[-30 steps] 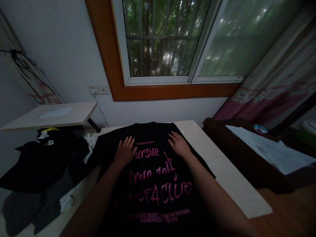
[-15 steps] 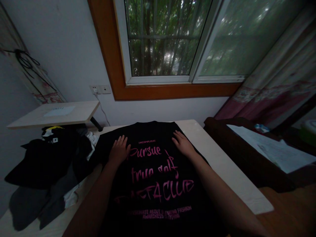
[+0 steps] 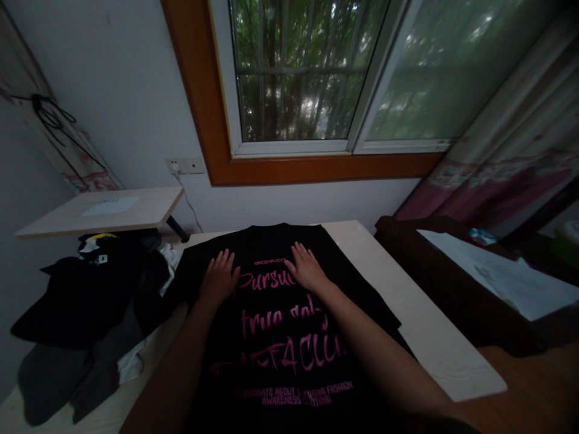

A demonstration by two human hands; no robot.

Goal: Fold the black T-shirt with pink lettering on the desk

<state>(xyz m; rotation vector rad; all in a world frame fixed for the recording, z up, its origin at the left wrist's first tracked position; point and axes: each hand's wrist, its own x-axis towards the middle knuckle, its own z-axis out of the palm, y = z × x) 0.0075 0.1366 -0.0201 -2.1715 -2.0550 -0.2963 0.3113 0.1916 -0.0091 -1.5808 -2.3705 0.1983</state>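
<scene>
A black short-sleeved T-shirt with pink lettering was spread beneath the bare left hand and bare right hand, both laid palm-down with fingers extended. Left of the left hand, black, grey and white clothes were heaped. To the right of the right hand, a pale rectangular tabletop was left uncovered. Beyond both hands, a white-framed sliding window was bordered by orange-brown trim.

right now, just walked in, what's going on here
A person has both bare hands on a black T-shirt with pink lettering, spread out on a pale table with its neck end toward the window. The left hand lies flat near one shoulder; the right hand lies across the upper part, over the end of "Pursue". A loose heap of dark clothes sits to the left.
</scene>
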